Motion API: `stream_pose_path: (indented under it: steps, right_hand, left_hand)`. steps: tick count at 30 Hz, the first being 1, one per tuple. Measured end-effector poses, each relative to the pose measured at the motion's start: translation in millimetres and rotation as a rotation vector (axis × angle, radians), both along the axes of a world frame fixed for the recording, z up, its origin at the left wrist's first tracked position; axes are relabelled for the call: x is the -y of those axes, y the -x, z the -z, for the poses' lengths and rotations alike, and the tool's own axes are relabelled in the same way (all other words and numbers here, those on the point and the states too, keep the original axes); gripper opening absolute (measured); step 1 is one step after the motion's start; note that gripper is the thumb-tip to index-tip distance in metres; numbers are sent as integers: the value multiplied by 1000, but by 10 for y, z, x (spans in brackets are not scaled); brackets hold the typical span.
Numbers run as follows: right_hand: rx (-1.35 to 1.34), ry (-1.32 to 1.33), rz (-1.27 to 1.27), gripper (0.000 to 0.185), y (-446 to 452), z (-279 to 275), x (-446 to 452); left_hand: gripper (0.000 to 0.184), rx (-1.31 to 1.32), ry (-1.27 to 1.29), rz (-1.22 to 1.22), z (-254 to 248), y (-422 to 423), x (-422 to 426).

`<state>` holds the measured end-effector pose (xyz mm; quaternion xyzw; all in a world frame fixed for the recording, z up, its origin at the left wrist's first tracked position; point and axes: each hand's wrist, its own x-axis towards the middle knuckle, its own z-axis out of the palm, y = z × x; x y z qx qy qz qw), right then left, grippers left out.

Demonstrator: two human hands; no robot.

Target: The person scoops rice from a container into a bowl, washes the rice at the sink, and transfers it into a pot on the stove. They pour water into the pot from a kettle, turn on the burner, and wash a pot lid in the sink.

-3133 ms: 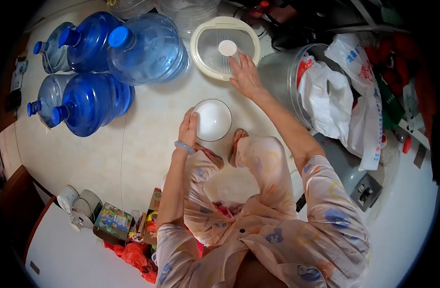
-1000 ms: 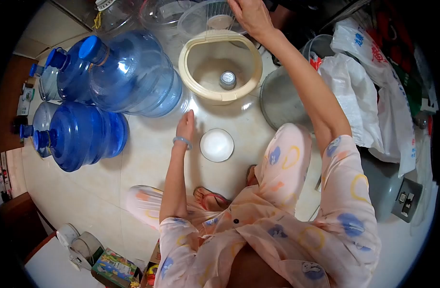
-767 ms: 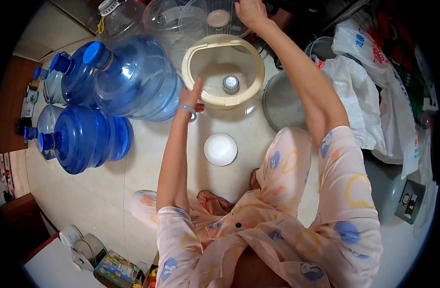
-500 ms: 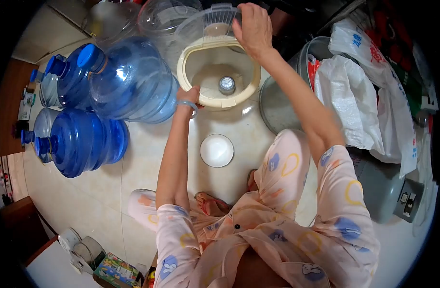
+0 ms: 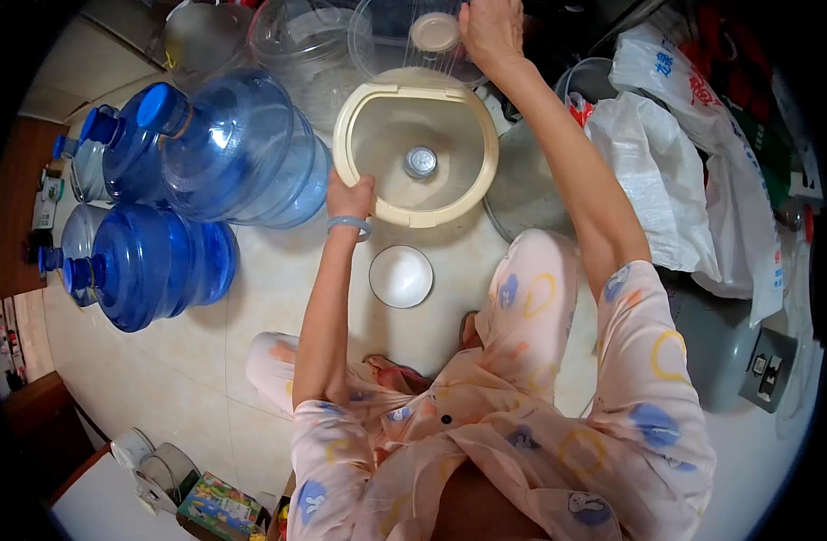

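Observation:
A container with a cream rim stands open in front of me, a small silvery metal cup or can at its bottom. My left hand is closed around the rim's left side, a pale bracelet on its wrist. Behind the container, a clear lid with a beige round piece is tilted up. My right hand holds the lid's right edge, its fingertips partly cut off by the frame's top. Nearer to me, a white bowl rests on the floor between the container and my feet.
Several blue water jugs stand to the left. On the right are a grey metal bin and white sacks. Clear plastic containers crowd the back left. A colourful box lies at the lower left.
The lid has swung further up and back with my right hand, uncovering more of the container's opening. The container appears slightly shifted, with my left hand still on its rim.

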<state>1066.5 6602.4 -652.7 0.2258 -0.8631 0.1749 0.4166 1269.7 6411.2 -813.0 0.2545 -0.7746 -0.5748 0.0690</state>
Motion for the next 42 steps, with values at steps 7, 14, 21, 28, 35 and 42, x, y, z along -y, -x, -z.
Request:
stream_pose_path:
  steps: [7,14,21,28,35,42]
  right_hand:
    - [-52,78,242,58,-480,-120,-329]
    - [44,180,145,20,-445,-46,-429]
    - [128,8,-21,13,-829,178,17]
    - [942,-347,-20,24,-1114,823,486]
    - [1200,-551,-63,54,-894,2668,701]
    - [1311,-160,462,89,-1111,2640,1000]
  left_hand:
    - [63,-42,168,55,-359,-181,124]
    - [66,-136,212,80,-438,-305,47]
    - [66,-32,303,71,-380,-122,85]
    - [68,-16,397,86,-479,-138,-25]
    - [63,-3,500,38,-525,-267,-186]
    - [72,2,468,94,-568,-367,-320]
